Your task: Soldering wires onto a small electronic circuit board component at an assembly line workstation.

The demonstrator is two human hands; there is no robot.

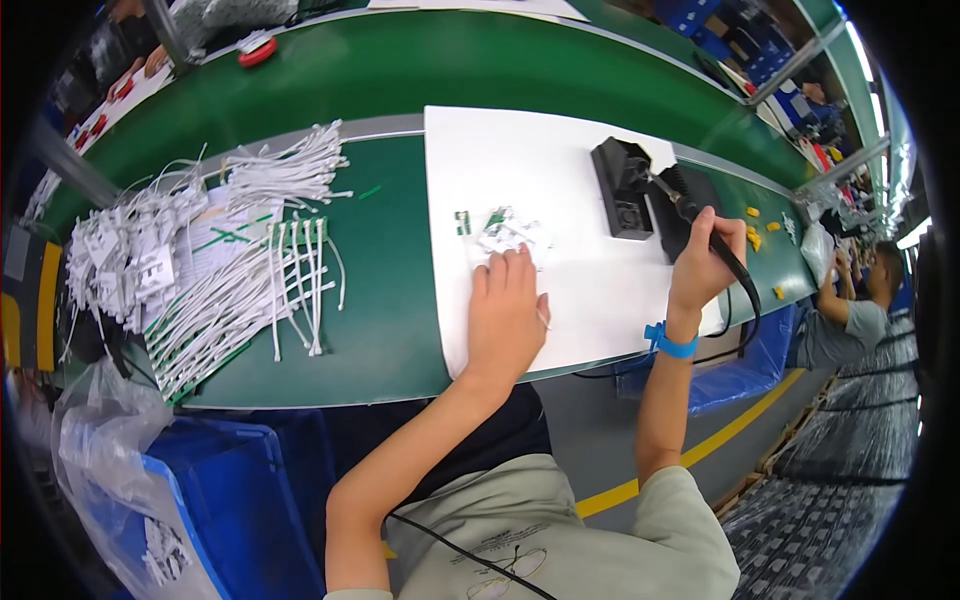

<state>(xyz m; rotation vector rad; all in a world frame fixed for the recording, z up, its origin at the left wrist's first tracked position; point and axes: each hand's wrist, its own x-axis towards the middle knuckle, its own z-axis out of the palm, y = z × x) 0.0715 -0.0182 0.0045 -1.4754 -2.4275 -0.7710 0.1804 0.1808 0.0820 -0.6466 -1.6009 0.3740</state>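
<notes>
My right hand (708, 262) is closed around the handle of a soldering iron (688, 208). Its tip end points toward a black iron stand (622, 190), and the cord loops down past my wrist. My left hand (507, 312) lies palm down on a white sheet (560, 310), fingers stretched forward. Those fingertips touch a small heap of white and green parts (510, 232), too small to make out fully. A thin white bit shows by the thumb. Left of the heap sit small green circuit boards (462, 223). A blue band (672, 342) circles my right wrist.
Bundles of white cables (230, 310) with green boards cover the left of the green bench. Yellow pieces (755, 238) lie at the right. A blue bin (225, 480) stands below left, and another person (860, 310) sits far right. Metal posts rise behind the bench.
</notes>
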